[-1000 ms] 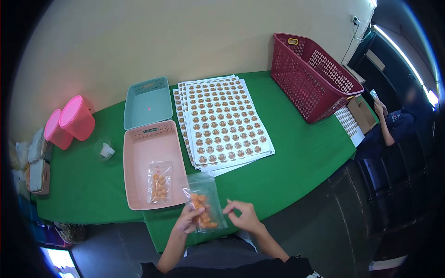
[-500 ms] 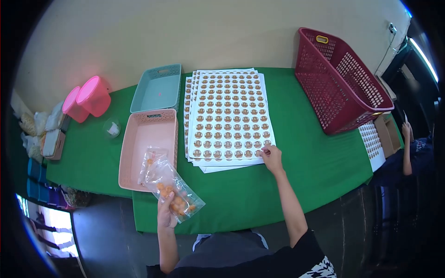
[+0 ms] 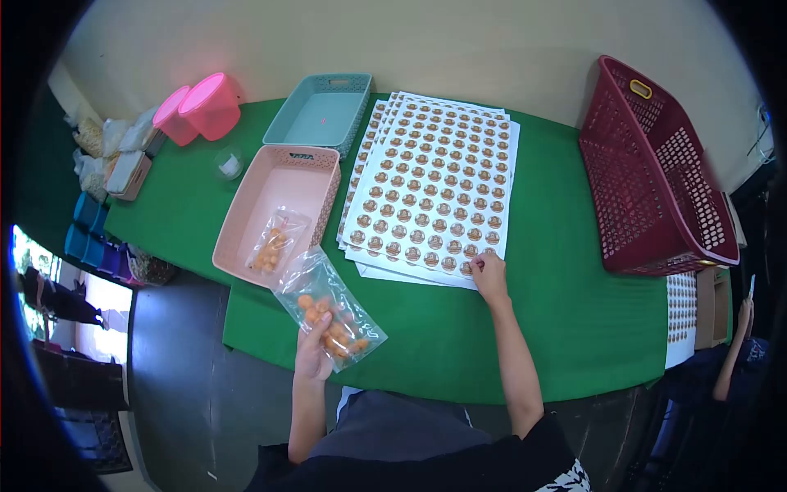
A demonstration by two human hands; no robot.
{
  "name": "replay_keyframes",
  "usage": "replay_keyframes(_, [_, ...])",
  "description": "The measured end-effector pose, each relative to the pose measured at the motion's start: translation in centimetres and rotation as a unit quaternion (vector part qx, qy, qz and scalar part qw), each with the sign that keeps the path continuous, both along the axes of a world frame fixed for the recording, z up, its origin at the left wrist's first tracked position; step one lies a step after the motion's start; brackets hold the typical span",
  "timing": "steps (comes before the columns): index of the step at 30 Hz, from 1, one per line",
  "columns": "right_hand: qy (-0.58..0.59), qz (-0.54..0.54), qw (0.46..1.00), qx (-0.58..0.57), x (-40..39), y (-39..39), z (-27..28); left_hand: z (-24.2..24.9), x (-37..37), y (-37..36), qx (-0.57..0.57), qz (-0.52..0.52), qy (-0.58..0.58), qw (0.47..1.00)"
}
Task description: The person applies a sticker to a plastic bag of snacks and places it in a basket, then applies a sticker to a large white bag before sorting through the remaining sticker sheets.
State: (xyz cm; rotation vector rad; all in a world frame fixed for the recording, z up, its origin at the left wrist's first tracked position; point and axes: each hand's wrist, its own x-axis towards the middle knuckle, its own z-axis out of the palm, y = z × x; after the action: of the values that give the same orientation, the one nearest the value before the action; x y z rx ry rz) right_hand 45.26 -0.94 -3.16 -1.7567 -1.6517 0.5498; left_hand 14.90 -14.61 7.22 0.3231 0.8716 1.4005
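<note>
My left hand grips a clear plastic bag of round orange snacks, held over the table's front edge, with its top end by the pink basket's corner. A second bag of snacks lies in the pink basket. At the bottom right corner of the stacked sticker sheets, my right hand has its fingertips pinched together on the top sheet. Whether a sticker is between those fingers is too small to tell.
Behind the pink basket sits a teal basket. Pink containers and a small clear cup stand left. A tall maroon basket stands right, beside a sticker sheet and a cardboard box. Another person's hand shows far right.
The view has turned and shifted, so the table items appear displaced. The bag in the pink basket now shows more fully. My left hand still holds its bag; my right hand stays at the sheet's corner.
</note>
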Motion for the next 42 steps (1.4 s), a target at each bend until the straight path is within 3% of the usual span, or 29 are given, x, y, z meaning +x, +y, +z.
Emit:
replay_keyframes(7, [0.034,0.004,0.999,0.015,0.0,-0.2,-0.5,1.3,1.7,0.1,0.001,0.005,0.043,0.999])
replay_keyframes(23, [-0.045,0.098,0.983,-0.147,1.1,2.1,0.7,1.2,1.2,-0.6,-0.007,0.029,0.039,0.999])
replay_keyframes(29, [-0.1,0.121,0.986,-0.059,0.6,1.3,0.8,1.0,0.8,-1.3,-0.005,0.039,0.038,0.998])
replay_keyframes(35, [0.005,0.137,0.986,-0.098,0.8,-0.2,2.4,0.7,0.7,-1.8,0.009,0.025,0.031,0.999])
replay_keyframes(38, [0.098,0.155,0.978,-0.101,1.2,-1.8,2.8,0.3,0.6,-1.8,0.01,0.011,0.029,0.999])
replay_keyframes(40, [0.225,0.156,0.951,-0.141,1.3,-3.4,3.0,0.0,0.7,-1.7,0.012,-0.005,0.023,1.0])
replay_keyframes(42, [0.293,0.125,0.938,-0.134,0.9,-5.5,4.0,-0.4,0.9,-1.5,0.013,-0.03,-0.062,0.998])
